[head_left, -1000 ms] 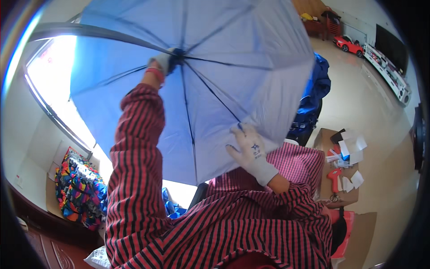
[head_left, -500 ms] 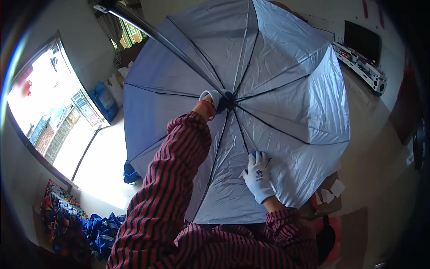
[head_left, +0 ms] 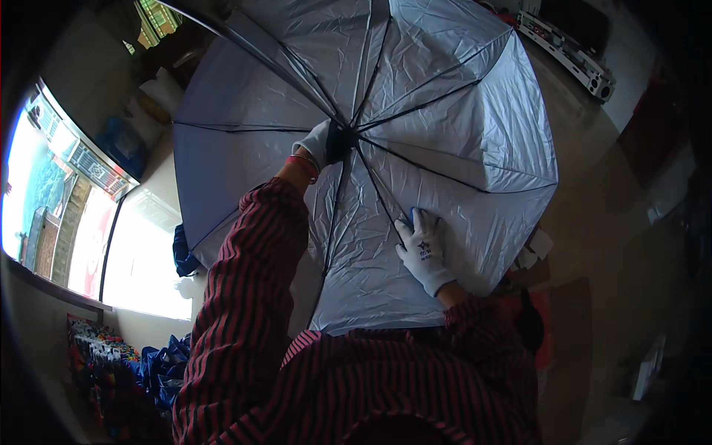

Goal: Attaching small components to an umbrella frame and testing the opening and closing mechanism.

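Observation:
A spread umbrella [head_left: 445, 159] with a silvery inner side fills the middle of the view, its inside and dark ribs facing me. Its metal shaft [head_left: 256, 55] slants up to the far left. Gloved in white and dark, my left hand [head_left: 327, 143] is closed around the dark hub where the ribs meet the shaft; its fingertips are partly hidden. Lower right of it, my right hand [head_left: 423, 248], in a white glove, rests on the inner canopy over one rib. The fingers of that hand are stretched out and somewhat apart, its thumb to the left.
At the left is a bright open doorway [head_left: 111, 222]. Blue crumpled fabric [head_left: 165, 367] and a colourful pile [head_left: 96, 345] lie at lower left. A long white cabinet [head_left: 567, 55] stands at far right, and white paper pieces [head_left: 538, 248] lie right of the canopy.
The whole view has shifted, so the umbrella sits further up and left. My left hand stays at the hub and my right hand stays on the canopy near the same rib.

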{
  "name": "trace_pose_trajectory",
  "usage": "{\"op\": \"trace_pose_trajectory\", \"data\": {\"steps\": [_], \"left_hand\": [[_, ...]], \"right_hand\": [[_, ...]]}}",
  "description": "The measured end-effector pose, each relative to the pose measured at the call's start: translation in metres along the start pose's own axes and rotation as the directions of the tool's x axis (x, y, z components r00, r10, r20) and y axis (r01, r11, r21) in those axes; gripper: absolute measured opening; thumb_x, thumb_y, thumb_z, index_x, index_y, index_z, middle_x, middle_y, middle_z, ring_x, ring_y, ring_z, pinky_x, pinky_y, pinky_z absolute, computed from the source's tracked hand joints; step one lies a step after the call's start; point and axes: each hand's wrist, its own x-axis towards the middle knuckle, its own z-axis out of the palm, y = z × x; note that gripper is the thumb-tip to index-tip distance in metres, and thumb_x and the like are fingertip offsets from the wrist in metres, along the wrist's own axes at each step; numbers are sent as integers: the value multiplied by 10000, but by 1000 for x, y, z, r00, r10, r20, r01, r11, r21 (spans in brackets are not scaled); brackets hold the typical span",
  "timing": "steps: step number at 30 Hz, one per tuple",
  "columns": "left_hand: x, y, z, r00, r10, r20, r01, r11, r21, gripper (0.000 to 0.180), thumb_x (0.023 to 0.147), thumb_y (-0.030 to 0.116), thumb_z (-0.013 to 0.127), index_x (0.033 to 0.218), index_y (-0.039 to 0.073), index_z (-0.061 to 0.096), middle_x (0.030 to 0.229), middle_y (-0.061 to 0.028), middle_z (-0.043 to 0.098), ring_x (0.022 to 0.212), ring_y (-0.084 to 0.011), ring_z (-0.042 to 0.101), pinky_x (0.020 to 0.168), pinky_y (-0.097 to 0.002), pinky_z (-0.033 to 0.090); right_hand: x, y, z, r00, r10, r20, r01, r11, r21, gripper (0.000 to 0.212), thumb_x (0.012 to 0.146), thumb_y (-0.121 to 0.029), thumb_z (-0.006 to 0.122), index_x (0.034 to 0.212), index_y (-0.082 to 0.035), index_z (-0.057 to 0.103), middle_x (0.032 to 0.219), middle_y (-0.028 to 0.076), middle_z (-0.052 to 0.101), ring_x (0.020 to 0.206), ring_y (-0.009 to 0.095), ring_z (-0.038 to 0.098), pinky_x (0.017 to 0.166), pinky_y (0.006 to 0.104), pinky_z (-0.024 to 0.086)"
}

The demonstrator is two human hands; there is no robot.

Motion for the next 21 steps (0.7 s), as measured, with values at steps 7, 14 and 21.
{"op": "trace_pose_trajectory", "data": {"steps": [7,14,21], "left_hand": [[-126,200,1,445,-890,95,892,432,-131,563,778,492,686,1106,50,570,980,-171,632,886,-341,645,751,-430,508],[-168,252,22,471,-842,263,821,528,219,752,739,439,732,1293,33,426,1206,-203,519,1020,-351,604,832,-437,516],[-189,233,56,603,-760,243,768,636,81,541,808,274,640,1251,21,458,1160,-193,562,1000,-357,621,817,-458,513]], "right_hand": [[-8,15,12,996,33,-78,-19,985,171,481,802,-235,650,1277,-201,583,1421,163,408,1325,345,359,1093,582,244],[-10,18,11,988,-27,-152,37,998,58,430,820,-237,619,1247,-191,611,1383,138,476,1300,309,410,1091,569,258],[-5,33,13,960,-46,-275,64,996,56,355,818,-189,606,1169,-175,662,1302,92,562,1242,265,482,1085,493,293]]}}
